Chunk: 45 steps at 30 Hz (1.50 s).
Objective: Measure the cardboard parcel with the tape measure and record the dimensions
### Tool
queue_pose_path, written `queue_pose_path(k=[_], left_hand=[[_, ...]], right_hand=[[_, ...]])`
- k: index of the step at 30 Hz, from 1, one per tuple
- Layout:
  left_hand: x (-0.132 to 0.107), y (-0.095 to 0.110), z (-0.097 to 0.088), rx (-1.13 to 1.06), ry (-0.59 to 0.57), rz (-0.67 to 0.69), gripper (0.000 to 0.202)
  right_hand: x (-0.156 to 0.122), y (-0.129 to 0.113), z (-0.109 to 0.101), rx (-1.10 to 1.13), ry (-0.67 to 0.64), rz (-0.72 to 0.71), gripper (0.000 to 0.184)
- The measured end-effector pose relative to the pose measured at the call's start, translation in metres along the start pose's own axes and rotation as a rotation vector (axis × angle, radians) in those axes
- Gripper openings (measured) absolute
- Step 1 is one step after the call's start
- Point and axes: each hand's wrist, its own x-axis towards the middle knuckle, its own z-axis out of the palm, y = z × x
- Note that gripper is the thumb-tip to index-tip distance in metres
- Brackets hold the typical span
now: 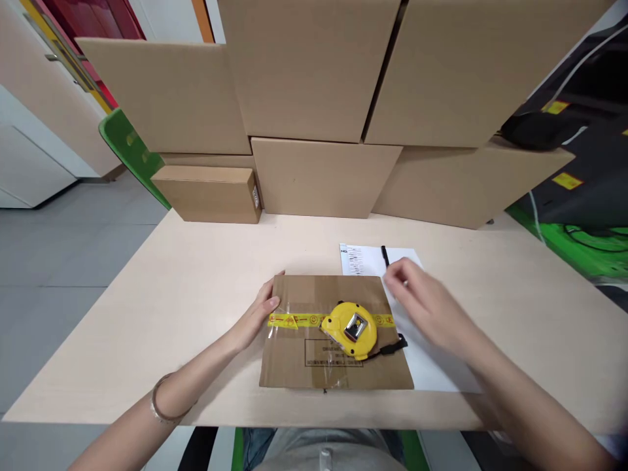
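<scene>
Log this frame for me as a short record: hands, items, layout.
Left hand: at the left edge of the flat cardboard box, thumb on top
Right hand: fingers curled beside the black pen; contact unclear
On box: yellow tape measure with black strap, lying over a printed yellow tape strip
Paper: white sheet, partly under the box
Back left: closed brown carton

The place looks like a workroom or an office; which cannot be told. Boxes (318, 176) stand stacked along the far edge of a pale tabletop (147, 314) bearing a tape measure (350, 330) and paper (432, 360). Grey floor tiles (73, 255), a lever-handled door (44, 98) and dark, yellow-labelled gear (598, 190) surround it.
</scene>
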Motion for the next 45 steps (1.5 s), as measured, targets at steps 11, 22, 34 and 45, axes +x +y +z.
queue_pose_path(k=[11,22,34,45], left_hand=[[-0.001,0.002,0.007,-0.094,-0.064,0.019,0.087],[-0.014,0.004,0.019,-0.136,-0.058,-0.034,0.081],[-0.024,0.010,0.032,-0.189,-0.107,-0.077,0.081],[-0.024,0.005,0.029,-0.125,-0.100,-0.056,0.080]], right_hand=[[0.045,0.103,0.049,-0.072,-0.221,0.363,0.035],[0.100,0.109,0.077,0.670,-0.151,0.078,0.047],[0.105,0.126,0.094,0.641,-0.182,0.031,0.022],[0.100,0.137,0.107,0.557,-0.178,-0.014,0.026]])
